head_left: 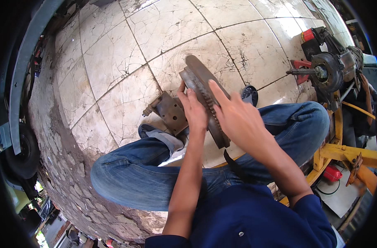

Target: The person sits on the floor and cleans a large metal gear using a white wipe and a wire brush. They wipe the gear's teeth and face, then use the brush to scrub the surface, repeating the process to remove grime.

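Note:
A heavy, brownish metal flywheel (205, 98) with teeth round its rim stands tilted between my knees, seen nearly edge-on. My left hand (193, 110) grips its left side, fingertips curling toward the far face. Against the right side lies my right hand (241, 120), slightly blurred, index finger stretched along the disc and thumb by the teeth; its other fingers are hidden. Just left of the flywheel, a squarish metal block (173, 114) with drilled holes and a fitting sits on the floor. The flywheel's lower end hides where it rests.
Cracked pale tiles (114, 78) spread ahead, with rough broken flooring (68, 173) to the left. At the right stand a hub with a protruding shaft (325, 72) and a yellow metal frame (341, 151). A dark wheel (25, 151) stands far left. My jeans-clad legs (134, 165) flank the work.

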`<state>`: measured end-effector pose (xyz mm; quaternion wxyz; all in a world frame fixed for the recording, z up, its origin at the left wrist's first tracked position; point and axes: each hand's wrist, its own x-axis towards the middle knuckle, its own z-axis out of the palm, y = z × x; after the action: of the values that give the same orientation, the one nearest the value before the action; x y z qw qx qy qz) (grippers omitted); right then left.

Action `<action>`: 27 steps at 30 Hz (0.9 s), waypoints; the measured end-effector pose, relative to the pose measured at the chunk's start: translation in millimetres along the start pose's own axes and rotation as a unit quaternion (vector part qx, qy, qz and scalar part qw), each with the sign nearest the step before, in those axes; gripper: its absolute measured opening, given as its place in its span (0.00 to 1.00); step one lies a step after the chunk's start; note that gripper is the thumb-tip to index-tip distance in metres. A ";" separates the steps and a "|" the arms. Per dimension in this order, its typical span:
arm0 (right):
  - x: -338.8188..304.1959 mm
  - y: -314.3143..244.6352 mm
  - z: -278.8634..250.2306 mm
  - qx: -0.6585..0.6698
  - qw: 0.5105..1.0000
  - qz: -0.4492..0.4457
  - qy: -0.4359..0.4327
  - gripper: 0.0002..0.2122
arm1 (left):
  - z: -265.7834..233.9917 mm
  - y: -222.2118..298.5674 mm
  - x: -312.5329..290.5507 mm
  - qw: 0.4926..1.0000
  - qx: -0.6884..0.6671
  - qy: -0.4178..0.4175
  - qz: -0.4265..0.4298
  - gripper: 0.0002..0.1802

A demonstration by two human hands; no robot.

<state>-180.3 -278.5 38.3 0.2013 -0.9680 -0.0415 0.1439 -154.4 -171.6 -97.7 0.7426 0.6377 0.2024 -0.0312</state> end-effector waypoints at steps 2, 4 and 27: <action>24.1 10.3 14.9 0.049 0.998 -0.027 0.042 0.26 | 0.3 12.8 1.7 0.999 -0.021 0.005 -0.025 0.27; 45.5 13.2 21.7 0.067 0.996 -0.025 0.050 0.25 | 3.2 32.3 -0.3 0.998 -0.003 0.003 -0.055 0.27; -2.1 63.9 77.4 0.353 0.924 0.141 0.046 0.25 | -1.8 29.7 4.2 0.987 0.008 0.033 -0.156 0.31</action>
<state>-203.7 -308.1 -54.8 0.5095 -0.8356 0.1579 0.1312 -142.0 -163.5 -71.5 0.7163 0.6051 0.3234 -0.1275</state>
